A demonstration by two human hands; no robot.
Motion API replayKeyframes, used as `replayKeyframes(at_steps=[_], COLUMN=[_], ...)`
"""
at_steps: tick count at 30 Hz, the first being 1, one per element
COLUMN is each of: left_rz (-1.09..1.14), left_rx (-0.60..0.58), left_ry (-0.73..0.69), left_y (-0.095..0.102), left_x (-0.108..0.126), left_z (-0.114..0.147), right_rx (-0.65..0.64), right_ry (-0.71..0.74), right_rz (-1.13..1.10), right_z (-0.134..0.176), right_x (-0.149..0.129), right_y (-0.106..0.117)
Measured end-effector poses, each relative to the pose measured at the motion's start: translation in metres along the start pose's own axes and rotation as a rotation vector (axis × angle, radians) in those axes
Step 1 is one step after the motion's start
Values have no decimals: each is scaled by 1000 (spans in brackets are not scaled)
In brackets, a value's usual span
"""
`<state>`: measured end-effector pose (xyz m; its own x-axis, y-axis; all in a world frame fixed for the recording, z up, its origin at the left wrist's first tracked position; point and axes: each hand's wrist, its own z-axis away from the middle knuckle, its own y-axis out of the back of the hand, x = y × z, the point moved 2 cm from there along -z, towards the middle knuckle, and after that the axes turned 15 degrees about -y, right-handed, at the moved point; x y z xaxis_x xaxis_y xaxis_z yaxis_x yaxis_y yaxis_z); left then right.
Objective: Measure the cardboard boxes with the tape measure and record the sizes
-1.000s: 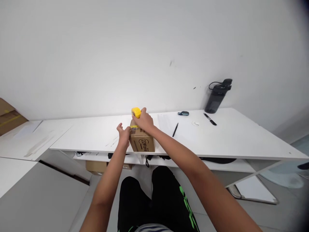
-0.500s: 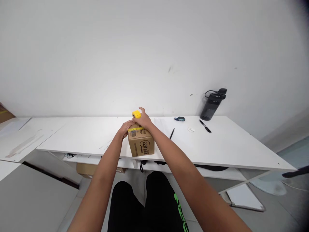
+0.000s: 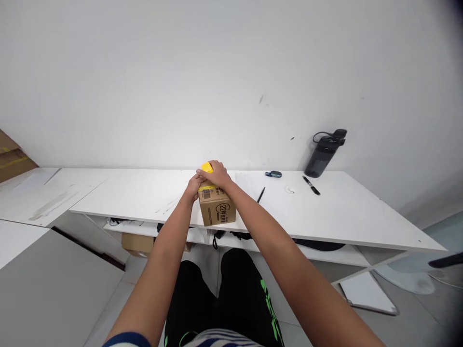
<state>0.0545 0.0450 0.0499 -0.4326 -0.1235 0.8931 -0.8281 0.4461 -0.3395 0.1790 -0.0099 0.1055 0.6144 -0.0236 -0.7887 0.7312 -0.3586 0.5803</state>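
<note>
A small cardboard box (image 3: 219, 212) with dark printing stands near the front edge of the white table. A yellow strip of tape (image 3: 207, 188) runs across its top. My right hand (image 3: 218, 174) curls over the box's top and grips a yellow tape roll (image 3: 207, 167), partly hidden by the fingers. Against the box's upper left edge, my left hand (image 3: 195, 185) is closed on it, its fingertips close to my right hand. Some of the left fingers are hidden behind the box.
On the table (image 3: 361, 212), right of the box, lie a black pen (image 3: 261, 194), a small dark blue object (image 3: 273, 174), a white ring-like scrap (image 3: 290, 190) and a black marker (image 3: 311, 185). A dark bottle (image 3: 324, 153) stands by the wall. Another taped carton (image 3: 14, 161) sits far left.
My right hand has closed further over the yellow tape roll, its fingers now lying down around it. The camera view has shifted slightly; the box stays between my hands.
</note>
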Motion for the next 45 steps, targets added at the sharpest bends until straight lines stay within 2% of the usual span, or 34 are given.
replayKeyframes(at_steps=[4, 12, 15, 18, 23, 27, 35, 41, 45], left_rz=[-45, 4, -2, -37, -91, -124, -95, -91, -84], left_rx=[51, 78, 95, 117, 63, 28, 15, 23, 54], left_ry=[9, -12, -18, 15, 9, 9, 1, -1, 1], left_y=[3, 2, 2, 4, 3, 5, 8, 5, 0], left_x=[-1, -3, 2, 5, 11, 14, 9, 6, 8], left_z=[-1, -5, -3, 0, 6, 9, 6, 5, 6], right_rx=[-93, 7, 7, 12, 112, 173, 254, 220, 262], right_ry=[-55, 4, 18, 51, 167, 238, 273, 248, 243], right_rz=[-120, -13, 45, 7, -150, -246, -264, -365, -428], right_z=[1, 13, 37, 76, 139, 165, 173, 171, 173], right_x=[4, -2, -12, -14, -1, 12, 27, 38, 41], right_y=[0, 5, 11, 17, 22, 17, -2, -8, -9])
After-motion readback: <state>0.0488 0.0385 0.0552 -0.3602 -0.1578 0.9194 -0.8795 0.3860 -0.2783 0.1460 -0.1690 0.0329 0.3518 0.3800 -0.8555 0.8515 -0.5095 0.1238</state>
